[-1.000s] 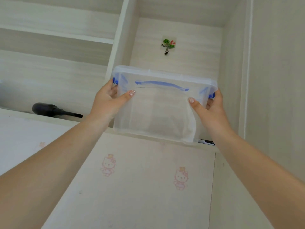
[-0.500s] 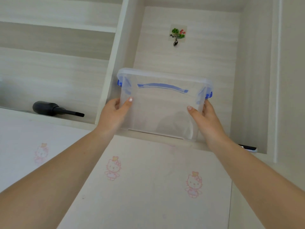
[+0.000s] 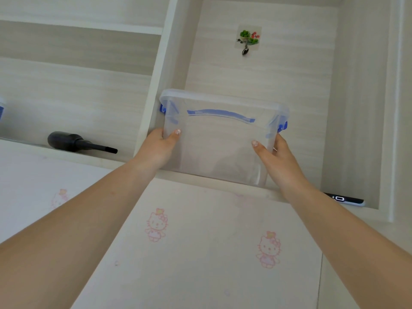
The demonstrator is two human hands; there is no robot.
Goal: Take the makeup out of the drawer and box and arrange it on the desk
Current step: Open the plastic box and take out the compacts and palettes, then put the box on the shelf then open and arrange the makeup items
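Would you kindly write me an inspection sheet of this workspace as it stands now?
Surface: white shelf ledge above panels with pink cat prints.
Job's things: clear lidded box, blue latches and handle, contents not discernible.
Clutter: black tool in left alcove; dark phone lying at right.
Grippers: left hand and right hand grip the box's sides.
Cables: nothing seen.
Surroundings: pale wood-grain alcove walls; decorated hook on the back wall.

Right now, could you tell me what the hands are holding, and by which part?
Both hold the clear plastic box: left hand on its left side wall, right hand on its right.
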